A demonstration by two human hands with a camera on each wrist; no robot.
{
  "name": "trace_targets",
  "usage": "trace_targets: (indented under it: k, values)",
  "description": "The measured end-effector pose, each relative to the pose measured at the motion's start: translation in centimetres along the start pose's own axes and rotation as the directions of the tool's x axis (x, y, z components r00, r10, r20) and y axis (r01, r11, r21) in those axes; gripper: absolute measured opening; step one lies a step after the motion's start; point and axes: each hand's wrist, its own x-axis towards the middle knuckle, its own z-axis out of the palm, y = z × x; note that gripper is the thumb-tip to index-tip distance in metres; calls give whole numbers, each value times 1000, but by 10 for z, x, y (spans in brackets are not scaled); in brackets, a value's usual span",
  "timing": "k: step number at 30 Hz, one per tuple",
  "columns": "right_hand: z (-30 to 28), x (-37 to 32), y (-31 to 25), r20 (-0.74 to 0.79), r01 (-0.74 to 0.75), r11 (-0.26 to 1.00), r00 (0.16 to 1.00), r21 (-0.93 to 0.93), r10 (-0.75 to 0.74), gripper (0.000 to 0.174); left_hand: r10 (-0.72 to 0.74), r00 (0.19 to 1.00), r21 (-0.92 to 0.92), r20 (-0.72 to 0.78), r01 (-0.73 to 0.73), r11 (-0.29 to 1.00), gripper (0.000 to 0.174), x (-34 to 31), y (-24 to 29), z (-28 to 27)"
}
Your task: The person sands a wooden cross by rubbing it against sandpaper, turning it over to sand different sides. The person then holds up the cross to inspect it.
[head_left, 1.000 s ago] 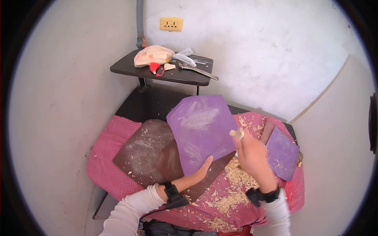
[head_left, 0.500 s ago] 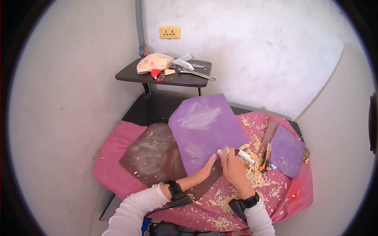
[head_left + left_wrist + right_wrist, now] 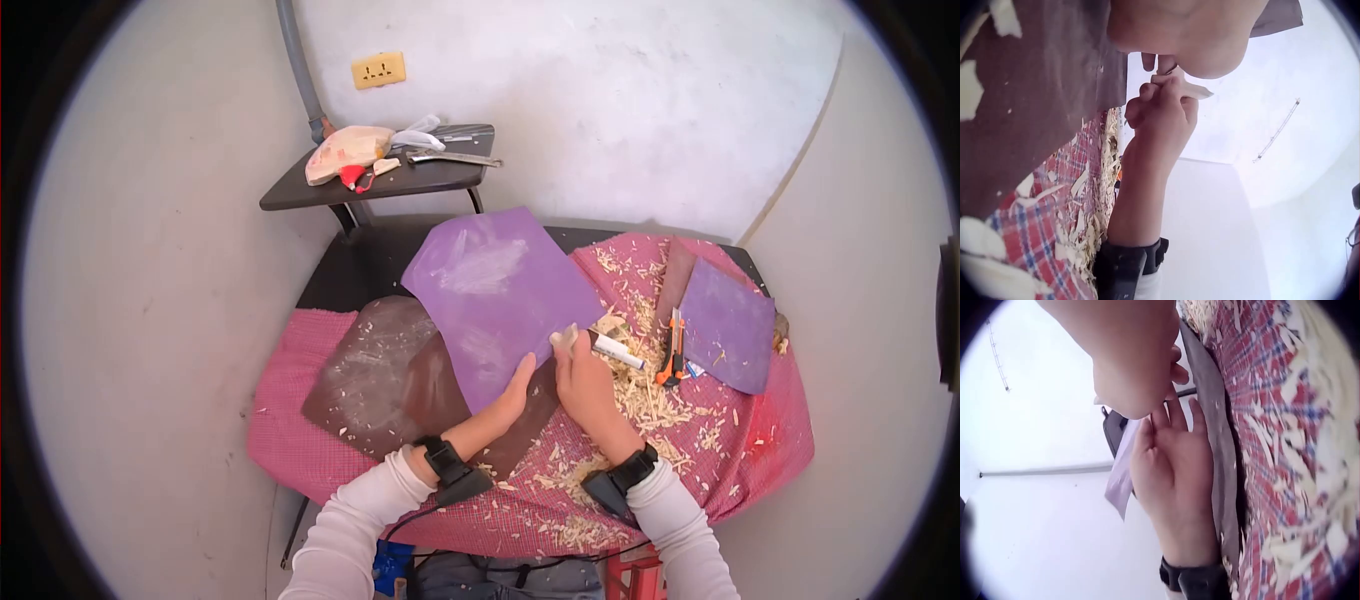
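Observation:
My right hand [image 3: 590, 390] pinches a small pale carved piece of wood [image 3: 565, 338] against the lower right edge of a purple sandpaper sheet [image 3: 500, 300], which has whitish dust streaks. In the left wrist view, the pointed end of the wood [image 3: 1197, 92] sticks out past the right fingers. My left hand [image 3: 508, 393] rests at the sheet's lower edge, close to the wood; the right wrist view shows its palm and nearly straight fingers. Under the purple sheet lies a brown sandpaper sheet [image 3: 370, 375], dusted white.
Wood shavings [image 3: 650, 395] cover the pink checked cloth [image 3: 290, 400]. A marker [image 3: 620, 350], an orange cutter knife [image 3: 672, 350] and another purple sheet [image 3: 730, 325] lie right. A black shelf [image 3: 430, 180] at the back bears a bag [image 3: 348, 152] and a wrench [image 3: 455, 158].
My right hand has come left and down with the piece of wood, from beside the purple sheet to its lower right edge. The left hand has stayed at the sheet's lower edge.

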Motion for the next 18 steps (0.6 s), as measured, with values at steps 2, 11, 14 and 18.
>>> trace_targets:
  k: [2, 11, 14, 18]
  values:
    - [2, -8, -1, 9, 15, 1000, 1000, -11, -15, 27, -51, 998, -8, 29, 52, 999, 45, 3, -5, -1]
    - [2, -2, 11, 44, 10, 999, 999, 47, -12, 30, -118, 993, -12, 31, 118, 993, 45, 4, -16, 1]
    - [-1, -6, -2, 81, 11, 999, 997, 51, -15, 32, -106, 994, 32, 38, 105, 994, 45, 3, -10, -1]
    - [3, 4, 18, -20, -77, 994, 997, 75, 79, 31, -97, 994, 136, 41, 90, 987, 46, 11, -45, -10]
